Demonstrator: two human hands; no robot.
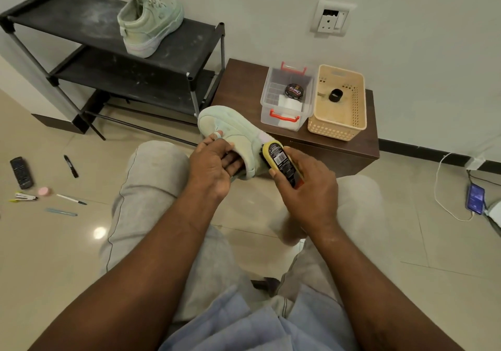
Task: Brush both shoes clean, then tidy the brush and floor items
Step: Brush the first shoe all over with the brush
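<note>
Steadying the shoe (225, 125) in front of us with our left hand (211, 166) gripping its opening, we should press the brush (280, 158), clasped in our right hand (309, 190), flat against its side in short strokes.

Rack (67, 11) at 11 o'clock has one shoe (150, 25) on top, brown table (244, 85) at 1 holds clear box (267, 102) plus basket (336, 129), remote (21, 173) and marker (71, 166) on floor (54, 242) at 9.

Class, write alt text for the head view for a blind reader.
A seated person's left hand holds a pale green shoe while the right hand holds a yellow brush against it. The other shoe sits on a black rack.
</note>
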